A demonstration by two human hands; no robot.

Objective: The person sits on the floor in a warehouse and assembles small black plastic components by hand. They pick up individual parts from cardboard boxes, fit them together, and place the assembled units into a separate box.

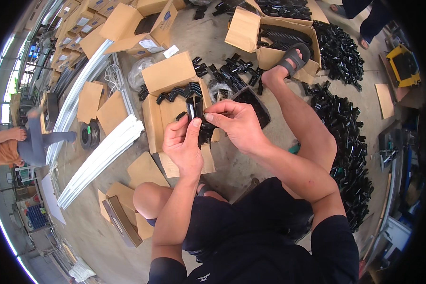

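Note:
My left hand (183, 146) is closed around a shiny black tubular fitting (193, 107), held upright between thumb and fingers. Close against its right side is my right hand (239, 124), thumb and forefinger pinched together. What sits in that pinch is too small and dark to make out. Below both hands stands an open cardboard box (154, 120) with its flaps folded out. A row of black fittings (179, 92) lies along the far side of this box. Just right of it, a black tray (261, 111) is partly hidden by my right hand.
Loose black fittings (350, 156) form a long heap on the right, beyond my leg. Another open carton (312, 40) of black parts stands by my right foot. White profiles (102, 161) lie at left. At the left edge another person (14, 146) is seated; someone's legs (371, 19) show top right.

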